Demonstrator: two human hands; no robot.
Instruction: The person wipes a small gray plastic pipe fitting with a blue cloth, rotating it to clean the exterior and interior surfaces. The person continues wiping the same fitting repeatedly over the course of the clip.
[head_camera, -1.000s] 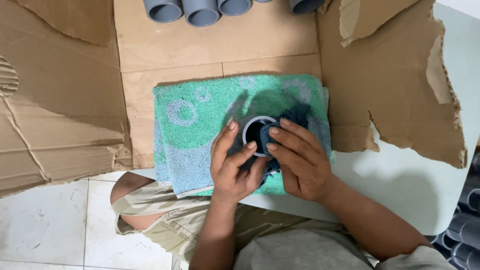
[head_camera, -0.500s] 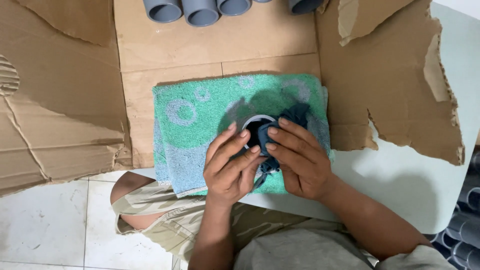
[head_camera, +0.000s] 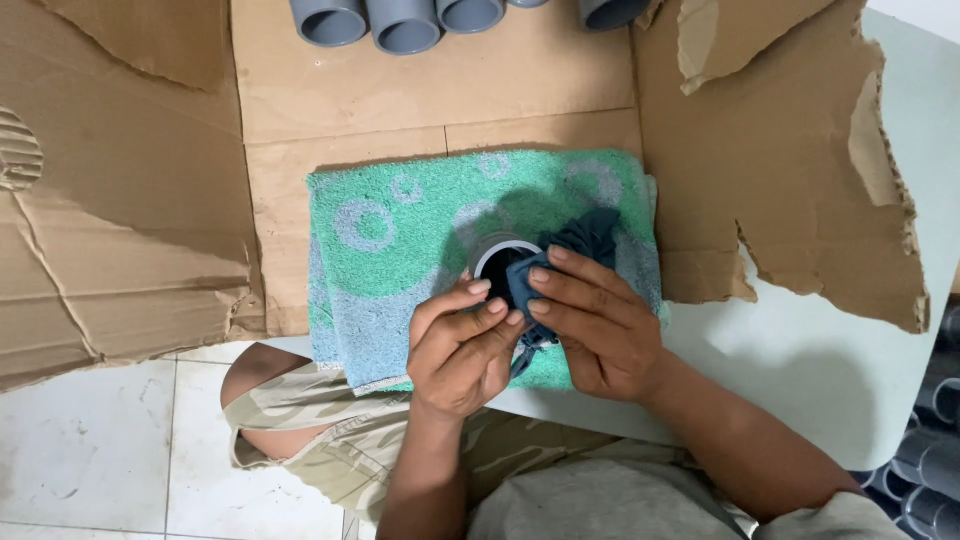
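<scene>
Holding a short grey pipe piece (head_camera: 497, 262) over the green towel (head_camera: 400, 260), the left hand (head_camera: 462, 350) is curling its fingers (head_camera: 478, 312) closed around the piece's near side. Pipe opening is facing up toward the camera, rim pale, bore dark. Right hand (head_camera: 598, 325) is lying just right of the pipe, its fingers (head_camera: 570, 280) closed on a dark blue cloth (head_camera: 580, 240), pressing the cloth against the pipe's right rim. Cloth is bunching up beyond the right hand, with a tail hanging below between the two hands. Towel is lying flat on cardboard (head_camera: 400, 110) that is covering the worktop (head_camera: 800, 370); pale worktop is showing right of the towel. Four more grey pipes (head_camera: 405, 22) are standing in a row well beyond the towel, at the far edge of the cardboard. Stacked pipes (head_camera: 925, 450) are showing far right of the towel, below the worktop edge.
</scene>
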